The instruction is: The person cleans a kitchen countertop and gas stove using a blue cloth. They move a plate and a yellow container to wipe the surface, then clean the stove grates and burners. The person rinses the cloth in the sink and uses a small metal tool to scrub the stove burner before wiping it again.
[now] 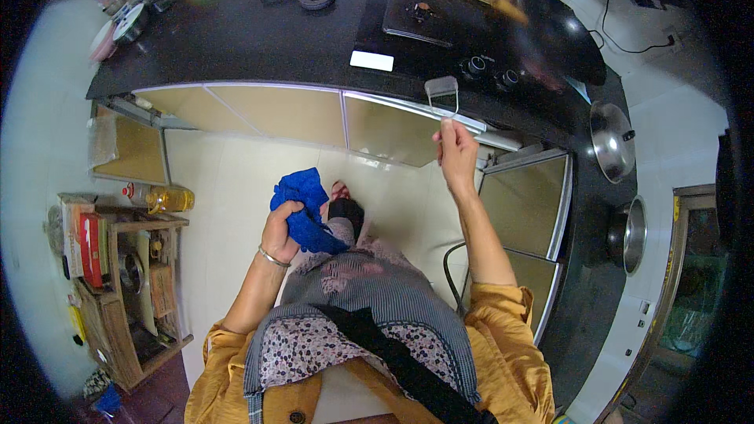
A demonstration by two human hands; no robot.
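Cloth [301,206], blue and bunched, sits in the left hand's [280,232] curled grip before the striped apron [408,281]; the right hand [458,155] pinches a translucent, frame-shaped piece [441,85] near the countertop's edge [259,83]. Should that pinch slacken, the piece could drop. Marks beside the cooktop knobs [476,65] are too small to read.
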